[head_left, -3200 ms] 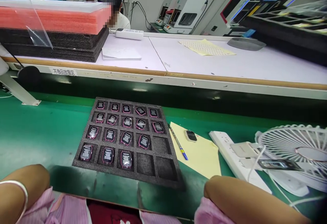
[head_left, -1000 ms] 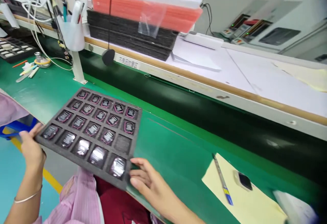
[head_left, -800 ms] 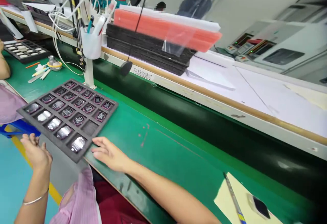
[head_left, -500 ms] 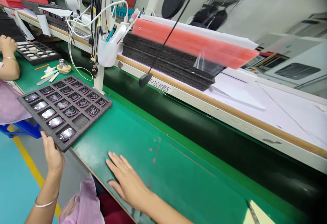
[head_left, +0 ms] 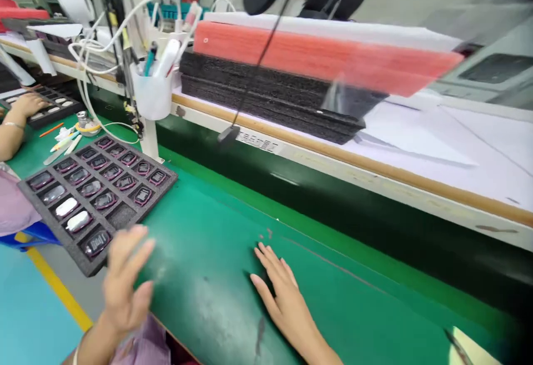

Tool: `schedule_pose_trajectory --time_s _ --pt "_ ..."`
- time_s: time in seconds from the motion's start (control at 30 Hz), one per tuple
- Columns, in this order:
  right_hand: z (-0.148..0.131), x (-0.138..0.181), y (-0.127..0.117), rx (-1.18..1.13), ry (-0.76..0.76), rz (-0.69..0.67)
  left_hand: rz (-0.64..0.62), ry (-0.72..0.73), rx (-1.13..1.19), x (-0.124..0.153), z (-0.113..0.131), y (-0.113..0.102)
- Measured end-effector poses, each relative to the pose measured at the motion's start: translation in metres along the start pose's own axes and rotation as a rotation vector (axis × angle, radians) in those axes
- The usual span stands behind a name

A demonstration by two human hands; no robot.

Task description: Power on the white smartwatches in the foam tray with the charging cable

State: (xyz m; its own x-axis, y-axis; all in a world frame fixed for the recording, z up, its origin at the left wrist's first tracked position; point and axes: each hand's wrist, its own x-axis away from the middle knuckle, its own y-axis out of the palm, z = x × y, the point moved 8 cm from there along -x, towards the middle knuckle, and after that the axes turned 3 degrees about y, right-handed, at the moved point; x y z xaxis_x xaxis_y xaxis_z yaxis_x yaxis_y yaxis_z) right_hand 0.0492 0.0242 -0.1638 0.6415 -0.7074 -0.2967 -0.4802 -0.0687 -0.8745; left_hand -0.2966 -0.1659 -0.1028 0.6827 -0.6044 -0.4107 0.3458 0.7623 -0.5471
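released since half a second ago, the dark foam tray (head_left: 97,193) of pink-rimmed watch bodies (head_left: 96,242) overhangs the green bench's edge, left hand (head_left: 124,284) open beside it, right hand (head_left: 283,293) flat and empty as a brace.

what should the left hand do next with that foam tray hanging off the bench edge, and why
Probably push the foam tray further onto the green bench. Its near corner sticks out past the bench edge, and the open left hand is right beside that corner, holding nothing. The right hand lies flat on the mat, so the left is closer.
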Motion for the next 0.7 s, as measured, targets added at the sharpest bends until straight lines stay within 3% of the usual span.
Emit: schedule_pose_trajectory --time_s 0.13,0.2,0.3,0.4,0.5,0.6,0.7 --pt "-0.006 -0.009 0.002 -0.060 0.035 -0.041 -0.361 0.352 -0.222 0.010 0.055 0.075" --pt "-0.016 -0.014 -0.003 -0.078 0.072 -0.046 -0.550 0.627 -0.316 0.037 0.078 0.112" --pt "-0.053 -0.020 -0.017 0.006 0.031 -0.004 -0.746 0.940 -0.328 0.084 0.094 0.148" --pt "-0.130 -0.018 -0.023 0.197 -0.344 -0.042 -0.902 1.019 -0.316 0.118 0.105 0.176" --pt "-0.189 -0.008 -0.022 0.377 -0.579 -0.135 -1.002 1.053 -0.376 0.143 0.141 0.203" --pt "-0.198 -0.004 -0.028 0.375 -0.465 -0.251 -1.246 1.099 -0.521 0.169 0.190 0.230" --pt "-0.177 0.002 -0.046 0.362 -0.334 -0.235 -1.486 1.092 -0.657 0.186 0.235 0.254"
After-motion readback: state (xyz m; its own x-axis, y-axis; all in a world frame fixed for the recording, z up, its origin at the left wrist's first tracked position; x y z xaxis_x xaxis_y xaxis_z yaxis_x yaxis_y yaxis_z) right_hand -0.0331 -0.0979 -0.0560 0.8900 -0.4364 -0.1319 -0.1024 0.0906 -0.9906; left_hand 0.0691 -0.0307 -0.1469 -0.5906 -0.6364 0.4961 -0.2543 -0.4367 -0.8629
